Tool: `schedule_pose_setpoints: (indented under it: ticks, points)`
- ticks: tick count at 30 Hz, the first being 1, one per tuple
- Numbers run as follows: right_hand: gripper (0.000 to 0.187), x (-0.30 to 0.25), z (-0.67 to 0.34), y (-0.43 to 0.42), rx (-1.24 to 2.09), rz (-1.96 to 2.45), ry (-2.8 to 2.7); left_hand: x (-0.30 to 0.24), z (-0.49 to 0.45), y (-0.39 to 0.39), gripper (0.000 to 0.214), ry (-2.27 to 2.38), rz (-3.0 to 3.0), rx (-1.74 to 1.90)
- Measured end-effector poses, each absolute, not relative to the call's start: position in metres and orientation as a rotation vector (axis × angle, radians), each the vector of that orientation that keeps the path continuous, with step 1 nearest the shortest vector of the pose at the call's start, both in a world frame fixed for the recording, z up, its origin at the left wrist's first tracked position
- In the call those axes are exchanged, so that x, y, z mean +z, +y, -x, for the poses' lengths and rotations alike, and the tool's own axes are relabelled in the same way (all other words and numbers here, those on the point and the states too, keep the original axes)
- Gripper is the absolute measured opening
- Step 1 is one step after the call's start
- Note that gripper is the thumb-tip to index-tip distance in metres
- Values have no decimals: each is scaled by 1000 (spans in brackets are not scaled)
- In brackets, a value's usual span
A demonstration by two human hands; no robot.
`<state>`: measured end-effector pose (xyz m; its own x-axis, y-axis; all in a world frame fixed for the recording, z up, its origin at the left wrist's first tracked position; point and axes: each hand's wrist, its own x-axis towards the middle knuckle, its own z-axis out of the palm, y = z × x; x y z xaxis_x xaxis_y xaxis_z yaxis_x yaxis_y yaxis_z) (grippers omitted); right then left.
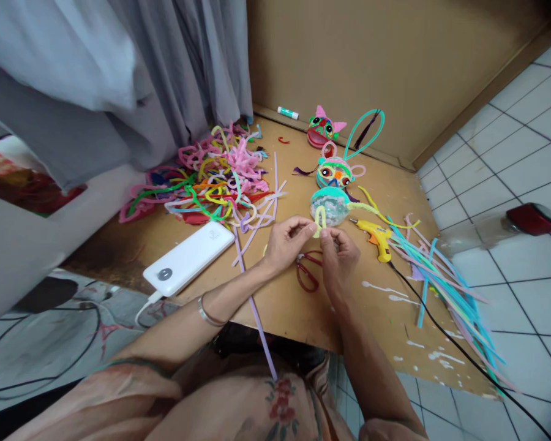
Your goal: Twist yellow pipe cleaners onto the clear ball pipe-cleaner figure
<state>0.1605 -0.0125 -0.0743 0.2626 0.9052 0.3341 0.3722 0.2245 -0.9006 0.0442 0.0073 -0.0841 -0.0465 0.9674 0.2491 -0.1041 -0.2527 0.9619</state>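
Between my two hands is a pale yellow pipe cleaner, bent into a narrow upright loop. My left hand pinches its left side, and my right hand pinches the right side low down. Just behind the loop lies a round turquoise and clear piece, partly hidden by it. Red-handled scissors rest on the table under my hands, their blades covered. To the right of my right hand lies a yellow glue gun.
A pile of colourful pipe cleaners covers the back left of the table. A white power bank lies in front of it. Two animal-face crafts stand at the back near a glue stick. Loose pipe cleaners and a black cord lie right.
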Motion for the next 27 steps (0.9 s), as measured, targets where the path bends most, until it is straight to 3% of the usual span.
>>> schedule_pose_setpoints:
  ticks: [15,27]
  points:
    - [28,-80,-165,-8,999,1174,-1155,-83,-48,5,32,1000,-1247,1542]
    - [29,-71,-160,-12,955,1244,-1170,-87,-46,8,35,970,-1217,1552]
